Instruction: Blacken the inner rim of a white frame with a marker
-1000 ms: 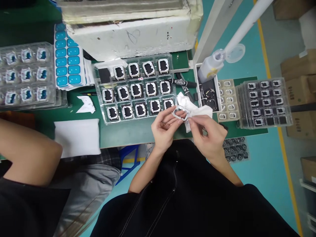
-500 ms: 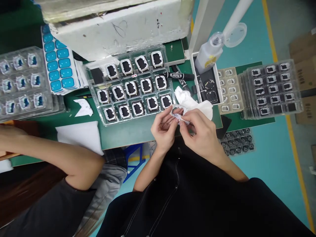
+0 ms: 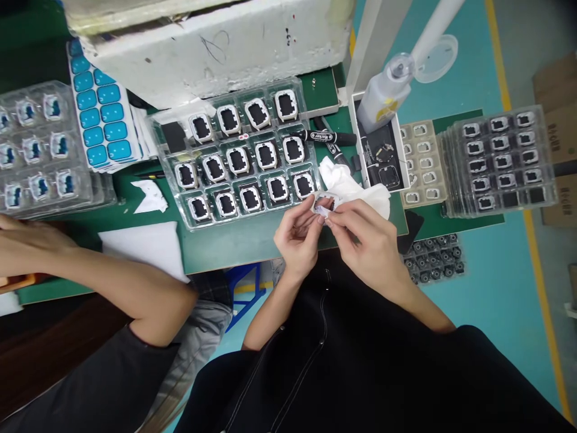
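My left hand (image 3: 300, 237) is closed on a small pale frame (image 3: 321, 201), its fingers behind and its thumb at the near edge. My right hand (image 3: 367, 240) pinches a bit of white cloth (image 3: 323, 211) against the inner edge of that frame. Both hands are nearly touching, just past the table's front edge. Beyond them lies a clear plastic tray (image 3: 192, 218) with rows of similar frames with dark centres. A crumpled white cloth (image 3: 369, 197) rests behind my right hand.
A black marker (image 3: 327, 138) lies across the tray's right side. A plastic bottle (image 3: 383, 99) stands in a white box (image 3: 403, 174). Stacked trays (image 3: 491, 144) sit at right. At left are blue-patterned sheets (image 3: 101, 120) and a co-worker's arm (image 3: 130, 282).
The white cloth in my right fingers has shifted slightly left along the frame. The co-worker's arm has moved a little to the right. My left hand has hardly moved.
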`<state>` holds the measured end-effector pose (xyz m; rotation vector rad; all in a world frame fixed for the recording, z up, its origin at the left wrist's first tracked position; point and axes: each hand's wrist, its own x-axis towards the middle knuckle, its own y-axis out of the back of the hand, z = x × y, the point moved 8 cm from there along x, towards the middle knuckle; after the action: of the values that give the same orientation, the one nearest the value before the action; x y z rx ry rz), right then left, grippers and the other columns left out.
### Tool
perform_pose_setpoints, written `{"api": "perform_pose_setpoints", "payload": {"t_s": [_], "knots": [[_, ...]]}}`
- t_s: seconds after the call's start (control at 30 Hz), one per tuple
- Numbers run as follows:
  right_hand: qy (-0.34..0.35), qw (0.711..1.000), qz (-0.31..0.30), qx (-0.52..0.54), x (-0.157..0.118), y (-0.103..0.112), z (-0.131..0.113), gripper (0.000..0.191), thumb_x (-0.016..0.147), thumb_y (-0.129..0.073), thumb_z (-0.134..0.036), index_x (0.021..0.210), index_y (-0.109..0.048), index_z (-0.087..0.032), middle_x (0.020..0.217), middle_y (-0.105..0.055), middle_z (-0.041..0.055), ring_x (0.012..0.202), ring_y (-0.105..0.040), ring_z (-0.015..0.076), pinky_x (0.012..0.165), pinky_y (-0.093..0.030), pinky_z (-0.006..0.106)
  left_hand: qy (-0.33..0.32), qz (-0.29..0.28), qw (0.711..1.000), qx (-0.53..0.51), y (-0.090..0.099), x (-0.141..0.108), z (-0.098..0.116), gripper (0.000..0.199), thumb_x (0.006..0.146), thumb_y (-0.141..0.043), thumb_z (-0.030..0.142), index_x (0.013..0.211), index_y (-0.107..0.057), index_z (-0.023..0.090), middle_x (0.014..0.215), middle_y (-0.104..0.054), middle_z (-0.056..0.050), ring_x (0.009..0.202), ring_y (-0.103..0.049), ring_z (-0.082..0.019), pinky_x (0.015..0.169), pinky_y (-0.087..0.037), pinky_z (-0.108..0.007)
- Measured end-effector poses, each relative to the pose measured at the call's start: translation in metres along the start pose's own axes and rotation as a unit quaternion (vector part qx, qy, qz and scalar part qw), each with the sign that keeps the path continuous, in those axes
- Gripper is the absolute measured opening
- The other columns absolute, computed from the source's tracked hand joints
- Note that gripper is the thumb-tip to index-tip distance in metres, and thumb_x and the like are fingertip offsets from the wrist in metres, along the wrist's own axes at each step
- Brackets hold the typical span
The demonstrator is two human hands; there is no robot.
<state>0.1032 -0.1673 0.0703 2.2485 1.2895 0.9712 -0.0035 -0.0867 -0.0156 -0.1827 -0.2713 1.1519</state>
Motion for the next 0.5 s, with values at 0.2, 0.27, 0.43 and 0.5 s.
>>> {"api": "perform_pose_setpoints", "payload": {"t_s": [0.2, 0.27, 0.43, 0.5], "knots": [[0.012, 0.999, 0.022, -0.042, -0.0018, 0.0031, -0.0061, 0.023, 0.103, -0.057, -0.006, 0.115, -0.066, -0.023, 0.110, -0.069, 0.0076, 0.093, -0.072, 0.0191, 0.075, -0.064, 0.032, 0.023, 0.020, 0.999, 0.018, 0.0040, -0.0006, -0.0029, 0.040, 0.094, -0.084, 0.032, 0.130, -0.071, 0.023, 0.119, -0.084, -0.007, 0.112, -0.082, -0.024, 0.101, -0.069, -0.037], [0.024, 0.998, 0.025, -0.052, -0.0013, 0.0033, -0.0080, 0.023, 0.103, -0.057, -0.006, 0.115, -0.066, -0.023, 0.109, -0.069, 0.0077, 0.095, -0.073, 0.0202, 0.078, -0.065, 0.034, 0.025, 0.020, 0.999, 0.018, 0.0047, -0.0004, -0.0037, 0.040, 0.093, -0.085, 0.032, 0.130, -0.071, 0.023, 0.119, -0.084, -0.007, 0.112, -0.082, -0.024, 0.100, -0.069, -0.036], [0.046, 0.997, 0.025, -0.049, -0.0010, 0.0009, -0.0091, 0.022, 0.102, -0.059, -0.004, 0.114, -0.068, -0.021, 0.109, -0.069, 0.0085, 0.096, -0.073, 0.0202, 0.083, -0.067, 0.035, 0.023, 0.010, 1.000, 0.000, 0.0042, -0.0002, -0.0028, 0.038, 0.094, -0.084, 0.028, 0.131, -0.072, 0.024, 0.119, -0.084, -0.006, 0.110, -0.082, -0.022, 0.100, -0.069, -0.034], [0.055, 0.997, 0.027, -0.048, -0.0018, -0.0005, -0.0092, 0.025, 0.102, -0.058, -0.004, 0.118, -0.068, -0.021, 0.111, -0.069, 0.0088, 0.100, -0.074, 0.0210, 0.085, -0.068, 0.036, 0.025, 0.010, 1.000, 0.008, 0.0044, -0.0003, -0.0027, 0.039, 0.094, -0.084, 0.029, 0.131, -0.072, 0.024, 0.119, -0.084, -0.006, 0.111, -0.082, -0.023, 0.100, -0.069, -0.035]]}}
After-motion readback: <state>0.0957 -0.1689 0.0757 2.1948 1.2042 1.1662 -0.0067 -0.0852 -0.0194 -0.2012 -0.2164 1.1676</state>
